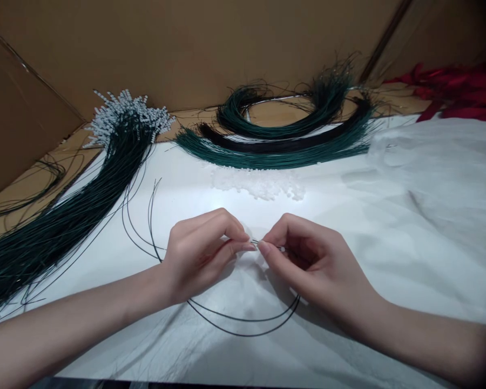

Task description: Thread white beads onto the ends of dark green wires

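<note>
My left hand point(206, 251) pinches thumb and forefinger together just left of the view's middle. What lies between those fingertips is too small to make out for sure. Almost touching it, my right hand point(308, 254) pinches the ends of thin dark wires point(243, 335). The wires curve in a loop below both hands, and more lengths rise to the left behind my left wrist. A tiny white bead shows beside the right fingers. Behind the hands, small white beads point(259, 183) lie in a loose pile on the white sheet point(137, 335).
At left lies a thick bundle of dark green wires point(117, 156) tipped with white beads point(125, 113). Curved bundles of bare green and black wire point(283, 151) rest at the back. Red ribbon point(461, 92) and crumpled white plastic point(441, 167) are at right. Cardboard walls point(210, 48) stand behind.
</note>
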### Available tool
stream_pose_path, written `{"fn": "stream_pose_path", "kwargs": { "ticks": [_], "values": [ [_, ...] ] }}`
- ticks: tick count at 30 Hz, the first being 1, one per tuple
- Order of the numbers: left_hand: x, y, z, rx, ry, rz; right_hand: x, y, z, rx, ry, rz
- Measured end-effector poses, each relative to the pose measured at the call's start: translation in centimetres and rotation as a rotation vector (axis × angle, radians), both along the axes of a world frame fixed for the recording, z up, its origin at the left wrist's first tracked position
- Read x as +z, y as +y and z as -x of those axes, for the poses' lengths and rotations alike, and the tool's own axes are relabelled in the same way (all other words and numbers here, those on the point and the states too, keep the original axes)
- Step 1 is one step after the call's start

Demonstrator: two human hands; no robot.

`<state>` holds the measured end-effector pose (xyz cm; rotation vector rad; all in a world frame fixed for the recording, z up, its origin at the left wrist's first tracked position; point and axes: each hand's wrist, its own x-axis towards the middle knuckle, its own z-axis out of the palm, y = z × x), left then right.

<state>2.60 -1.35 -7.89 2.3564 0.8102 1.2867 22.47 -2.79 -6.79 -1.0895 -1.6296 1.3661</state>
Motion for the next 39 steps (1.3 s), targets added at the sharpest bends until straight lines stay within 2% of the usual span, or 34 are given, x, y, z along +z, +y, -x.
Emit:
{"fn": "stream_pose_path", "kwargs": {
  "ticks": [31, 39],
  "values": [
    [-0.11, 0.17, 0.02, -0.048, 0.001, 0.018, 0.18, -0.14, -0.09, -0.022, -0.008, 0.003],
    [0.36, 0.04, 0.24, -0.098, -0.04, 0.122, 0.18, -0.17, 0.01, -0.011, -0.012, 0.009]
  ]
}}
